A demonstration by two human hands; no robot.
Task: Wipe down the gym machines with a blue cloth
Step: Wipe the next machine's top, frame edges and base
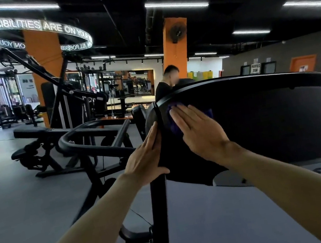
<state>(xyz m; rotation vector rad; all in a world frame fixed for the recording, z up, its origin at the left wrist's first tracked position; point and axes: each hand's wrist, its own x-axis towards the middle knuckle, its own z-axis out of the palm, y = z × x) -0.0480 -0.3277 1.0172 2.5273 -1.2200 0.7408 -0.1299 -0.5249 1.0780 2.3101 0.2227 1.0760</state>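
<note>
Head view, frame centre: right hand (198, 130), fingers flat, presses crumpled blue cloth (173, 119) onto broad black curved machine panel (262, 120); unwiped panel extends rightward. Left hand (147, 157), open, braces panel's left edge.

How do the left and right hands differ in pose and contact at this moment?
The right hand lies flat on the machine's dark panel, pressing the blue cloth under its fingers; the left hand has no cloth. The left hand is turned edge-on against the panel's side edge, while the right shows its whole back. Both have straight fingers and touch the same machine.
</note>
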